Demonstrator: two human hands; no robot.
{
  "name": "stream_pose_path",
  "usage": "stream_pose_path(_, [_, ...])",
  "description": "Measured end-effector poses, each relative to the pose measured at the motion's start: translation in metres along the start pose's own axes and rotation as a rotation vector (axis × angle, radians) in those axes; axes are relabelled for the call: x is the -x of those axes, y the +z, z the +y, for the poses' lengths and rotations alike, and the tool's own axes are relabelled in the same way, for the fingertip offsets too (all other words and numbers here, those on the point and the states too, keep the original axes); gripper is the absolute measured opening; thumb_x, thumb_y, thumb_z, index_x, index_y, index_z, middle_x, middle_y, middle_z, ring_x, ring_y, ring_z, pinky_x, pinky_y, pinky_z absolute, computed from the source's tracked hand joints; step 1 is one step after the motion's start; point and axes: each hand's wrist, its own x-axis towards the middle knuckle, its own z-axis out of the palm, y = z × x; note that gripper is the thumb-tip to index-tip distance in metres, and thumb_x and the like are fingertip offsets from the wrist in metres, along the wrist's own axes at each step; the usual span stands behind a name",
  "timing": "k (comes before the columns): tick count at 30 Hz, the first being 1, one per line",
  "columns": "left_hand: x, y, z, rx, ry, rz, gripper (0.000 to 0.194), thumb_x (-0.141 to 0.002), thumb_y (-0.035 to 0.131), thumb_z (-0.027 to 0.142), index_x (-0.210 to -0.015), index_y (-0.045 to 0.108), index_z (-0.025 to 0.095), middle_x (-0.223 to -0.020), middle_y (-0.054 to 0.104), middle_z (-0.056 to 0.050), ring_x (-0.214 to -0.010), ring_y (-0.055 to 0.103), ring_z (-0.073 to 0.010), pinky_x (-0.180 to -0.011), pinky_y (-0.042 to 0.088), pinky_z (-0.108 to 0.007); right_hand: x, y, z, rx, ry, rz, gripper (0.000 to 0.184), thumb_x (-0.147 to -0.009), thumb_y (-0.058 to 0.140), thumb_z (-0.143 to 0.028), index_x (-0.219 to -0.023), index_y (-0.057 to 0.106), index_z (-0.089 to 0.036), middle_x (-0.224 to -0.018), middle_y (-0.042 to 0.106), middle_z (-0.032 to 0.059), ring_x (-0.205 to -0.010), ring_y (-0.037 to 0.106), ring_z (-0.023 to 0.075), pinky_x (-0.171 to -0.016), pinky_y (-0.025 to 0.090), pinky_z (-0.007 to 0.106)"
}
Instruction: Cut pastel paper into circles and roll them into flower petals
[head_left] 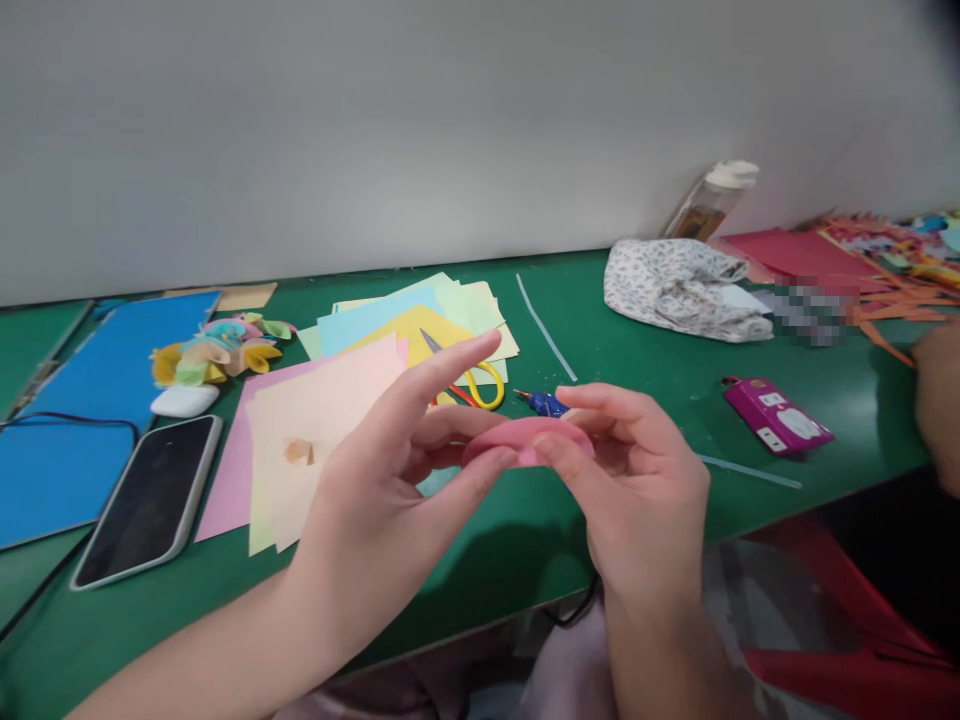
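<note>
Between both hands, above the table's front part, is a curved piece of pink paper (517, 436). My left hand (405, 470) pinches its left side, thumb underneath at the near edge and index finger stretched out above. With thumb and bent fingers my right hand (637, 470) grips the right side; the two thumbs nearly meet at the middle. Just behind the paper lies a blue glue gun (546, 403), mostly hidden by the hands. Scissors with yellow and red handles (487, 385) rest on coloured paper sheets (420, 325), partly covered by my left hand.
A phone (150, 500), a white case (184, 400), paper flowers (225, 350) and a blue board (97, 400) lie left. Rightward are glue sticks (546, 330), a patterned cloth pouch (679, 290), a bottle (712, 200), a purple packet (776, 413) and another person's hand (937, 400).
</note>
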Motion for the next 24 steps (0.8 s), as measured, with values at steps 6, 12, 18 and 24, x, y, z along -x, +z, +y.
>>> stream_pose_path(6, [-0.004, 0.0, -0.0047, 0.082, -0.083, -0.042, 0.065, -0.078, 0.076, 0.018, -0.135, 0.052, 0.039, -0.087, 0.078, 0.002, -0.08, 0.076, -0.0162, -0.069, 0.065, -0.022, -0.0008, 0.0013, 0.0003, -0.029, -0.042, 0.01, 0.027, -0.075, 0.079, -0.013, -0.092, 0.072, -0.032, -0.086, 0.075, -0.0063, -0.07, 0.071, 0.0105, -0.062, 0.06, 0.02])
stream_pose_path(12, [-0.0043, 0.0025, -0.006, 0.043, -0.125, 0.067, 0.057, -0.074, 0.081, 0.022, -0.124, 0.061, 0.039, -0.072, 0.076, 0.005, -0.063, 0.074, -0.0159, -0.049, 0.058, -0.017, 0.0017, 0.0031, 0.0009, -0.045, -0.046, 0.014, 0.029, -0.074, 0.081, -0.012, -0.093, 0.072, -0.032, -0.084, 0.074, -0.0067, -0.067, 0.067, 0.0091, -0.06, 0.058, 0.018])
stream_pose_path(18, [-0.0002, 0.0018, -0.0061, -0.034, -0.062, 0.093, 0.061, -0.074, 0.08, 0.019, -0.127, 0.059, 0.042, -0.074, 0.074, 0.006, -0.068, 0.072, -0.0131, -0.057, 0.06, -0.016, 0.0026, 0.0054, 0.0026, -0.104, -0.012, 0.037, 0.033, -0.072, 0.081, -0.01, -0.093, 0.072, -0.033, -0.077, 0.067, -0.0073, -0.066, 0.062, 0.008, -0.06, 0.056, 0.017])
stream_pose_path(24, [0.0004, 0.0019, -0.0045, -0.027, -0.068, 0.049, 0.062, -0.076, 0.077, 0.016, -0.13, 0.056, 0.039, -0.076, 0.073, 0.005, -0.071, 0.072, -0.0129, -0.059, 0.059, -0.018, 0.0002, 0.0052, 0.0046, -0.133, 0.01, 0.049, 0.028, -0.072, 0.082, -0.013, -0.092, 0.074, -0.031, -0.071, 0.065, -0.0066, -0.061, 0.061, 0.0075, -0.056, 0.055, 0.015])
